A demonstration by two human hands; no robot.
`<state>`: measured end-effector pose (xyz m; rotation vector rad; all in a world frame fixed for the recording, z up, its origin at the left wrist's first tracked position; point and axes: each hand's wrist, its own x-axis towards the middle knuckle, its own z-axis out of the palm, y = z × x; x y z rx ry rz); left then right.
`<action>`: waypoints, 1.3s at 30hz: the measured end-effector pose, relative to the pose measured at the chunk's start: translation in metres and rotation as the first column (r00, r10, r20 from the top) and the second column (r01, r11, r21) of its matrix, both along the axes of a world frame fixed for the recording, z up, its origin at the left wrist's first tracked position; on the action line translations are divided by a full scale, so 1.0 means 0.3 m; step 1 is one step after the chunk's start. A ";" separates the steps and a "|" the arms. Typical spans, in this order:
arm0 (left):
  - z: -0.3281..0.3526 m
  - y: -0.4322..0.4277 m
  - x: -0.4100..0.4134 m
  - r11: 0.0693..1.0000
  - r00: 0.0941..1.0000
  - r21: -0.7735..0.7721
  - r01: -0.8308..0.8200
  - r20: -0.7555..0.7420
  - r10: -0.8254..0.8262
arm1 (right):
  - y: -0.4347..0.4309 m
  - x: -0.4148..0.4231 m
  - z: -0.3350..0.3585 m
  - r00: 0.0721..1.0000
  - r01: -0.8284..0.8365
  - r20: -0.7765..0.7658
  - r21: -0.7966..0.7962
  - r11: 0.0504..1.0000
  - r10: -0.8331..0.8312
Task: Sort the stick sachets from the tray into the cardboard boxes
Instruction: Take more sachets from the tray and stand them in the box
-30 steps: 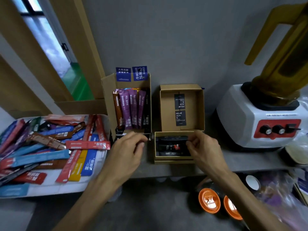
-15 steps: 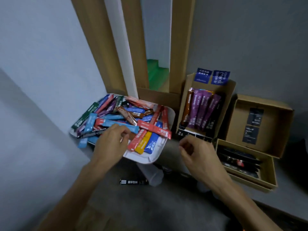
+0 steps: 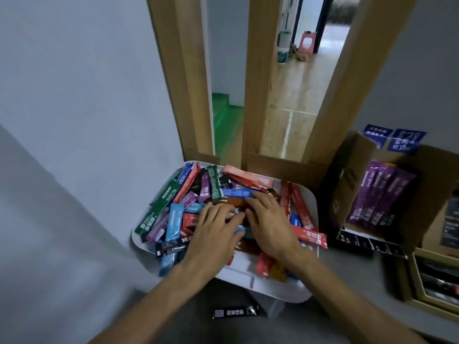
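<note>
A white tray holds a heap of stick sachets in red, blue, green, purple and brown. My left hand and my right hand both lie on the middle of the heap, fingers spread and fairly straight, touching the sachets side by side. I cannot see a sachet gripped in either hand. To the right stands an upright cardboard box with purple sachets in it. A low open cardboard box with dark sachets sits at the right edge.
One black sachet lies on the floor below the tray's front edge. Wooden door posts rise behind the tray, with a grey wall at the left. The tray overhangs the grey shelf edge.
The view has swung left from the boxes to the tray. Both hands have moved from near the boxes onto the middle of the sachet heap, the right hand crossing over to the tray.
</note>
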<state>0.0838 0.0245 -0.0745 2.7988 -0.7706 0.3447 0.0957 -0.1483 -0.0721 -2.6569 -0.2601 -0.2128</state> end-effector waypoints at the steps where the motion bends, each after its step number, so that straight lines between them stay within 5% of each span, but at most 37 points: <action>1: 0.002 0.003 0.003 1.000 1.000 -0.024 0.016 -0.004 -0.016 | -0.004 -0.010 -0.012 1.000 0.016 0.007 -0.001 1.000 -0.016; 7: 0.045 0.022 0.048 0.983 0.985 0.070 0.169 -0.032 -0.167 | -0.050 -0.067 0.072 0.985 0.154 0.045 0.177 0.972 -0.164; 13: 0.107 -0.054 0.087 0.887 0.943 0.326 0.328 -0.049 -0.330 | -0.158 -0.183 0.125 0.941 0.156 -0.270 -0.184 0.970 -0.202; 15: 0.122 -0.065 0.095 0.888 0.951 0.342 0.308 -0.075 -0.301 | -0.166 -0.184 0.132 0.944 0.176 -0.260 -0.121 0.977 -0.203; 19: 0.180 -0.057 0.122 0.941 0.961 0.207 0.268 -0.133 -0.244 | -0.192 -0.183 0.181 0.921 0.376 -0.175 0.154 0.914 -0.349; 21: 0.226 -0.033 0.137 0.969 0.967 0.095 0.226 -0.140 -0.212 | -0.196 -0.189 0.186 0.885 0.440 -0.270 0.215 0.872 -0.380; 24: 0.307 0.020 0.142 0.982 0.966 -0.122 0.143 -0.198 -0.165 | -0.154 -0.199 0.164 0.821 0.480 -0.444 0.195 0.855 -0.360; 27: 0.329 0.090 0.126 0.968 0.972 -0.195 0.155 -0.144 -0.184 | -0.073 -0.199 0.148 0.837 0.402 -0.419 0.034 0.915 -0.352; 29: 0.304 0.150 0.108 0.978 0.967 -0.151 0.145 -0.186 -0.173 | -0.026 -0.192 0.138 0.874 0.344 -0.357 -0.026 0.939 -0.330; 34: 0.212 0.246 0.053 0.993 0.921 0.107 0.051 -0.390 -0.005 | -0.049 -0.197 0.147 0.849 0.421 -0.411 0.150 0.894 -0.331; 39: 0.165 0.240 0.044 0.962 0.918 0.259 0.084 -0.396 0.026 | -0.136 -0.223 0.165 0.814 0.439 -0.477 0.130 0.889 -0.332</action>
